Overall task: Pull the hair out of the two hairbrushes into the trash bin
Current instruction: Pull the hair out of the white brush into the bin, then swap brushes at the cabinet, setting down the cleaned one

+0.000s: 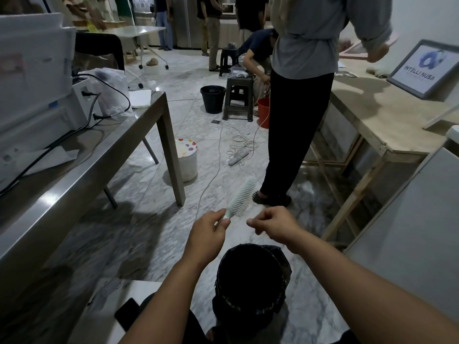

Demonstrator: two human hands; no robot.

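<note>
A pale green hairbrush (242, 198) points away from me, bristles up and to the right. My left hand (211, 230) grips its handle at the near end. Just to the right of the brush, my right hand (272, 223) has thumb and fingers pinched together; whether strands of hair are between them is too fine to tell. Below both hands stands the trash bin (252, 276), lined with a black bag, its mouth open. A second hairbrush is not in view.
A metal table (82, 170) with a white machine and cables runs along the left. A wooden bench (387, 135) is on the right. A person in black trousers (290, 135) stands just beyond the brush. A white bucket (187, 160), power strip and cables lie on the marble floor.
</note>
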